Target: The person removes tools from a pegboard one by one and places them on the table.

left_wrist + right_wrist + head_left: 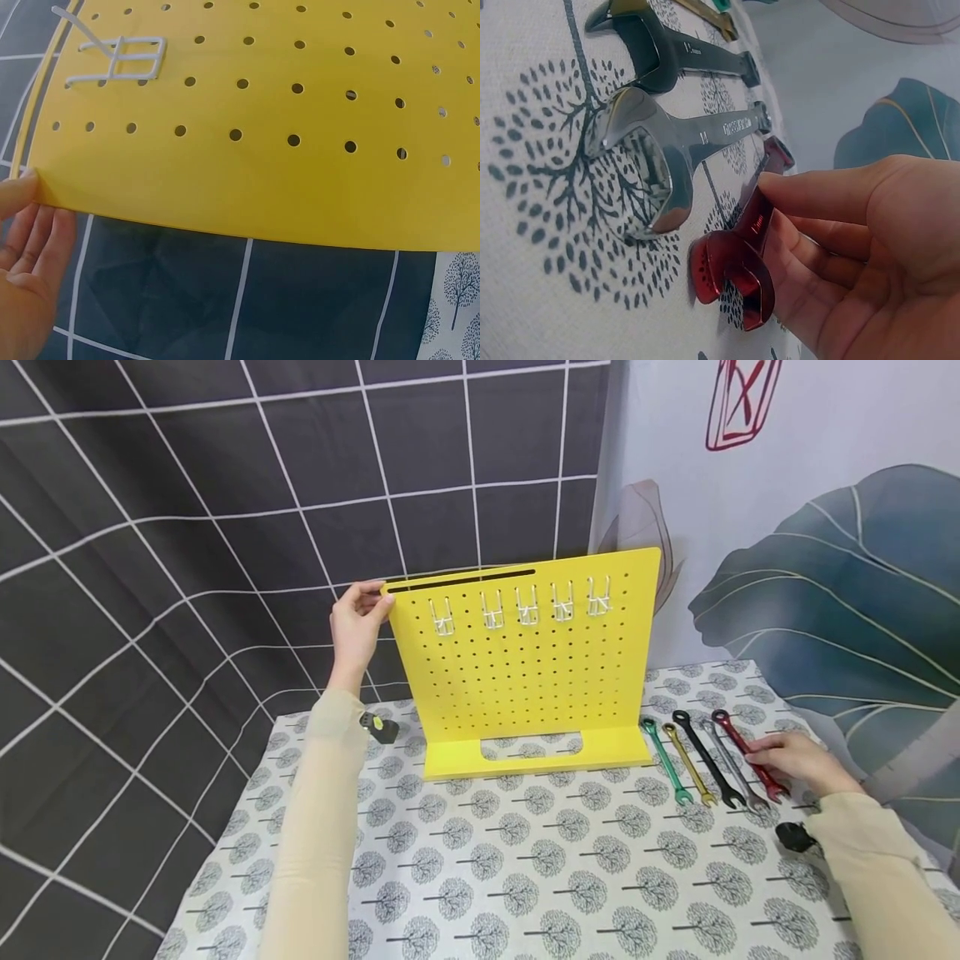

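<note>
A yellow pegboard (525, 668) stands upright on the table, and several white wire hooks (527, 607) hang along its upper part. My left hand (356, 628) pinches the board's top left corner between thumb and fingers; the left wrist view shows the thumb on the front face and the fingers at the edge. At the right, my right hand (802, 762) grips the red wrench (754, 221) around the middle of its shaft. Next to it lie a silver wrench (656, 161), a black wrench (707, 758), a gold wrench (688, 763) and a green wrench (667, 760).
A cloth with a tree print (525, 860) covers the table. Behind the board hangs a dark curtain with a white grid (300, 460). A pale curtain with large leaf shapes (847, 577) borders the table's right side.
</note>
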A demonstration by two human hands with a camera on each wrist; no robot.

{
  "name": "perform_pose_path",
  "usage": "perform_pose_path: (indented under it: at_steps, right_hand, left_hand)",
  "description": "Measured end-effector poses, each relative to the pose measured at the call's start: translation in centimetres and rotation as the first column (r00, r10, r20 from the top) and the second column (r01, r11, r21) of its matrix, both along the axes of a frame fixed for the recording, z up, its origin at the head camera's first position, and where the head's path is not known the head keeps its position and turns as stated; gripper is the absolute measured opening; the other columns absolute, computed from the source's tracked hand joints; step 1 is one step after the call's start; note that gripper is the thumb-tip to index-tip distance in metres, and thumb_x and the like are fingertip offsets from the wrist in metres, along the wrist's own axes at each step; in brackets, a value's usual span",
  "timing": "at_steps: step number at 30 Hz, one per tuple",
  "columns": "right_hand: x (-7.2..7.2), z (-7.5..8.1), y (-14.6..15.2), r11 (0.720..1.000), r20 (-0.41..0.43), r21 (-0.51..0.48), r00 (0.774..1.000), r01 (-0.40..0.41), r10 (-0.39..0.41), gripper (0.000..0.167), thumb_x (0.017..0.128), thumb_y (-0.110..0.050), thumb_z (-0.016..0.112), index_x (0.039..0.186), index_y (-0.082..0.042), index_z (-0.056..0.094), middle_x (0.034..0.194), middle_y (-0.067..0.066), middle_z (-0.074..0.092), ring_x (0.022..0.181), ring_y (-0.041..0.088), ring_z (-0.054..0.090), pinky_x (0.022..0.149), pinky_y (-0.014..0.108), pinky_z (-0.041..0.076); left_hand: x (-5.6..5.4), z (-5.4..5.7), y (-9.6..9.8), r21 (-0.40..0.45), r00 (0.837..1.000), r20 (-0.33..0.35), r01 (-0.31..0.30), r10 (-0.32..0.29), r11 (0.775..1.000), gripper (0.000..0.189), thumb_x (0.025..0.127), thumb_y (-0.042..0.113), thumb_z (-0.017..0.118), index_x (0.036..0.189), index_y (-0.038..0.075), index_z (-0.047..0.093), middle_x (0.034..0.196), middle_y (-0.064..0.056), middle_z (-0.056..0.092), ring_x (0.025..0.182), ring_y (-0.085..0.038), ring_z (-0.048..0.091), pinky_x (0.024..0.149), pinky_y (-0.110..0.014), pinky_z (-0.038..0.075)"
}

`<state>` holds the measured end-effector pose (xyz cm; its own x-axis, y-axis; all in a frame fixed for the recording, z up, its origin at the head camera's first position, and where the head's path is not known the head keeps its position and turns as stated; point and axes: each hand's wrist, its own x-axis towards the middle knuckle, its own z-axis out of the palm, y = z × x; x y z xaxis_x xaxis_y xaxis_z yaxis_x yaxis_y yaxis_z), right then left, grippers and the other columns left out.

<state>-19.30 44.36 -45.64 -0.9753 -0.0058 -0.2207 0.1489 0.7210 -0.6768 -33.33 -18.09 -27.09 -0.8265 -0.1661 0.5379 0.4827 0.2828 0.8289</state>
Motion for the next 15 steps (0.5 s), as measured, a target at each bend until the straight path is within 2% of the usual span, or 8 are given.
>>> perform_pose_path:
  at_steps: [8,15]
  right_hand:
    - [0.09,0.02,0.0,0.999,-0.041,0.04,0.999,-0.009,0.011,0.046,0.096,-0.015,0.063,0.124,0.021,0.053,0.1,0.026,0.066,0.077,0.015,0.059,0.067,0.033,0.05]
    - [0.16,0.16,-0.05,1.0,-0.019,-0.002,1.0,-0.01,0.01,0.046,0.097,-0.013,0.061,0.123,0.023,0.051,0.091,0.012,0.07,0.075,0.016,0.061,0.064,0.032,0.051]
  left_hand:
    - [-0.09,-0.09,-0.05,0.018,1.0,0.013,-0.001,0.001,1.0,0.031,0.092,0.009,0.074,0.121,0.001,0.068,0.094,-0.002,0.064,0.087,-0.01,0.063,0.084,-0.027,0.057]
    - [-0.16,-0.17,0.03,0.004,1.0,0.003,-0.01,0.01,1.0,0.027,0.093,0.009,0.073,0.119,0.003,0.069,0.094,-0.001,0.065,0.087,-0.01,0.064,0.083,-0.025,0.056]
